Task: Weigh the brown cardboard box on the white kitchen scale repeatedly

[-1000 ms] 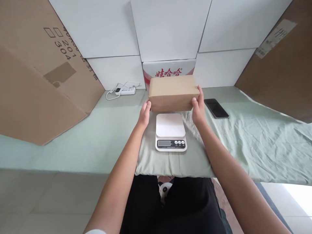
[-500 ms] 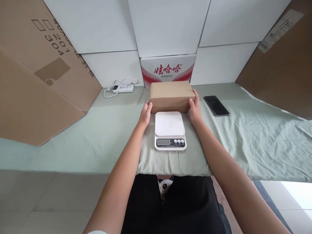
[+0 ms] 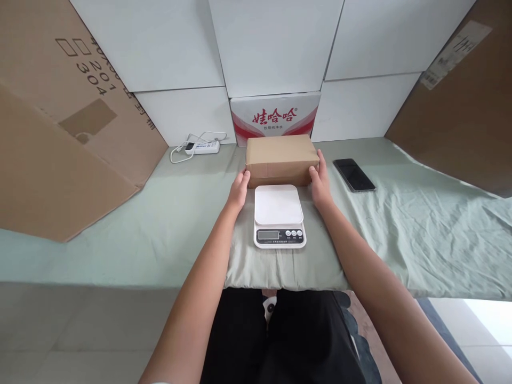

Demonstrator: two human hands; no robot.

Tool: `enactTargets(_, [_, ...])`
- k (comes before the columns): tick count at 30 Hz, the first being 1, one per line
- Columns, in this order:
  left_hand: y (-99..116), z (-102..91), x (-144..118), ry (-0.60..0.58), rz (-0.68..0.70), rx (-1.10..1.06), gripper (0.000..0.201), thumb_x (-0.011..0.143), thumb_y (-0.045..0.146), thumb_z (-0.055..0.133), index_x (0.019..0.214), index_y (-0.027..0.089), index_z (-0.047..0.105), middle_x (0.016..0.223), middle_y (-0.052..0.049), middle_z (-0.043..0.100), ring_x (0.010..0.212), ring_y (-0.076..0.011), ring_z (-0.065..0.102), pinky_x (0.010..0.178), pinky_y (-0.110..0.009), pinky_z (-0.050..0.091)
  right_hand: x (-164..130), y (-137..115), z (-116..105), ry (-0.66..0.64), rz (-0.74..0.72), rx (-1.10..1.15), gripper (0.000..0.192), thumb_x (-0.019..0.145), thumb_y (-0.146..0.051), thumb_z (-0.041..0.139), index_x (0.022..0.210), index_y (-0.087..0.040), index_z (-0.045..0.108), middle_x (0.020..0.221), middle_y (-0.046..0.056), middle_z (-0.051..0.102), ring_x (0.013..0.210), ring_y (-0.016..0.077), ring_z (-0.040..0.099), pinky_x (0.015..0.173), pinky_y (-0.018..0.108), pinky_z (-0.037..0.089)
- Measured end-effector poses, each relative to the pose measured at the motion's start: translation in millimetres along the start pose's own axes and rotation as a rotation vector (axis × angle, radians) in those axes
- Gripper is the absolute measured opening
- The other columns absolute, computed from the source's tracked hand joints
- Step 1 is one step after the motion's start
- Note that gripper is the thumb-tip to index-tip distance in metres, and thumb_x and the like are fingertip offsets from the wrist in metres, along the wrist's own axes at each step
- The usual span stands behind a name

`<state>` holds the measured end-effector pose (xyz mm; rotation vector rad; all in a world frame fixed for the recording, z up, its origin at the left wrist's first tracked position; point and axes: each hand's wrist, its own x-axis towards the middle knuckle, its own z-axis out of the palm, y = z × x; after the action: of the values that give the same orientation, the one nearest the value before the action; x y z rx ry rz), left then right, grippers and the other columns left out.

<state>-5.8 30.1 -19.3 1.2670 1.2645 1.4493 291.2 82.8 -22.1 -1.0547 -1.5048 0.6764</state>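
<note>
Plain brown rectangular cardboard box [image 3: 281, 159], closed, with no print or label showing on the visible faces. Long side set across the view, top face level, a faint seam along the front face near its upper edge. Resting flat on the pale green cloth, at the far middle of the covered surface. Standing just behind the white digital kitchen scale [image 3: 279, 216], front lower edge close to the back rim of the weighing plate, not on it. Backed by a white carton with red characters, close to it; whether touching cannot be told. Both short ends partly covered by fingers.
</note>
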Motion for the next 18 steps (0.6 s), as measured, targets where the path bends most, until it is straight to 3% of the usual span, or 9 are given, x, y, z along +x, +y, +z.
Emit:
enactTargets(7, [1,1.5,0,0.010,-0.011,0.027,0.080,0.104,0.086,0.056,0.156,0.026,0.068,0.170,-0.013,0.072,0.165,-0.0357,0.062,0.141,-0.051,0.046,-4,-10,5,0.046,0.025,0.035,0.105,0.093,-0.093,0.057,0.176,-0.030,0.042,0.192,0.013,0.042,0.182,0.0403,0.032,0.153,0.065,0.021])
enactTargets(15, [2,3.6,-6,0.010,0.018,0.012,0.079,0.101,0.088,0.060,0.152,0.028,0.071,0.170,-0.013,0.071,0.167,-0.0380,0.060,0.142,-0.057,0.043,-4,-8,6,0.019,0.009,0.014,0.106,0.095,-0.094,0.054,0.179,-0.032,0.041,0.193,0.011,0.042,0.185,0.0388,0.028,0.154,0.065,0.018])
enactTargets(18, [7,4.8,-4,0.008,0.051,0.006,0.086,0.097,0.094,0.061,0.150,0.027,0.072,0.169,-0.014,0.072,0.167,-0.0381,0.060,0.141,-0.055,0.043,-3,-12,9,0.031,0.006,0.043,0.111,0.092,-0.095,0.057,0.180,-0.030,0.039,0.195,0.011,0.038,0.184,0.0391,0.028,0.154,0.065,0.017])
